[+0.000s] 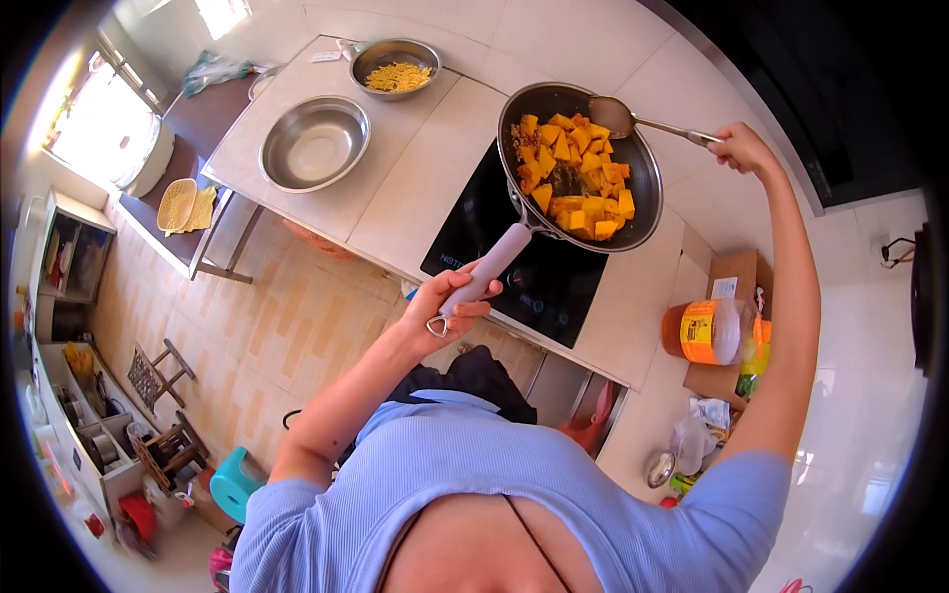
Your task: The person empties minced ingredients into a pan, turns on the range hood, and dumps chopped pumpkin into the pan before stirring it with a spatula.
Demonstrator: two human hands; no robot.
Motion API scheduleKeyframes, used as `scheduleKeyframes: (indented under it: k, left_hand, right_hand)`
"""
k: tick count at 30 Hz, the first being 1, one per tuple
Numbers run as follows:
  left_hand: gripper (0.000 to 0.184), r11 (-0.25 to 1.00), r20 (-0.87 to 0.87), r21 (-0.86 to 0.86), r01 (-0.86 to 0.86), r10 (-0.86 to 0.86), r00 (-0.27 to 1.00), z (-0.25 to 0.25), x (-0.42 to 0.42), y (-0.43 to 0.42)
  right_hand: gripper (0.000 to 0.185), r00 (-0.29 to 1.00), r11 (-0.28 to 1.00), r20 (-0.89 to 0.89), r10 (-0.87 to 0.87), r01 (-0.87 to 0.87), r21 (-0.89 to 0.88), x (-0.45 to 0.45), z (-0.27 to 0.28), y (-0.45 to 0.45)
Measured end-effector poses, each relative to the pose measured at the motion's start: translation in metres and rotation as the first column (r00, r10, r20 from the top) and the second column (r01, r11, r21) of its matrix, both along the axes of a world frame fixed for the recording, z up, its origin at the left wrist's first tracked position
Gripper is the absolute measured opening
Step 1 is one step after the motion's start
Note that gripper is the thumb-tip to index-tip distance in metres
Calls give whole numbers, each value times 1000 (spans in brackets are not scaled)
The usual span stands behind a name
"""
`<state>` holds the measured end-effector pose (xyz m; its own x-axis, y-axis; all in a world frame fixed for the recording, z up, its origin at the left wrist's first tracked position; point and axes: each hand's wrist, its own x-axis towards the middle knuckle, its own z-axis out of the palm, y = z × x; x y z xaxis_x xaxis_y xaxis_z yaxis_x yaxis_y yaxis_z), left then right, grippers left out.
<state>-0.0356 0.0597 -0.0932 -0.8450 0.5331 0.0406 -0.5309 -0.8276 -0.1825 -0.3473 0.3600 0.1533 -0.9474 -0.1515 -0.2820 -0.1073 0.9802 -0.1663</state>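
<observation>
My left hand [447, 304] is wrapped round the pale purple handle [491, 265] of a dark frying pan [646, 198]. Orange chunks that look like pumpkin [563, 148] fill much of the pan, with brown crumbly bits among them at the left side. The pan is over a black induction cooktop [474, 214]; whether it rests on the surface is hard to tell. At the upper right, my right hand [743, 150] grips the end of a metal spatula [611, 117]. Its broad head is at the pan's far right edge, beside the chunks.
A steel bowl [280, 148] stands left on the counter, near a smaller bowl [420, 49] of yellow pieces. Right of the cooktop are a large orange-labelled jar [700, 331], a cardboard box [733, 267] and several packets. A dark range hood [791, 89] overhangs the upper right.
</observation>
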Motion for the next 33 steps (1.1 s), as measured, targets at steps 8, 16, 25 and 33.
scheduleKeyframes:
  k: [8, 16, 25, 33]
  left_hand:
    - [50, 999, 28, -53, -12, 13, 1000, 0, 1, 0]
    - [47, 999, -1, -40, -5, 5, 1000, 1, 0, -1]
    - [40, 1000, 19, -30, 9, -9, 1000, 11, 0, 0]
    - [50, 997, 59, -67, 32, -28, 998, 8, -1, -2]
  right_hand:
    - [17, 784, 781, -87, 615, -590, 206, -8, 5, -81]
    - [34, 273, 258, -91, 958, -670, 696, 61, 16, -49]
    - [36, 552, 530, -228, 802, -481, 698, 140, 68, 37]
    - [43, 772, 776, -265, 578, -421, 469, 177, 38, 53]
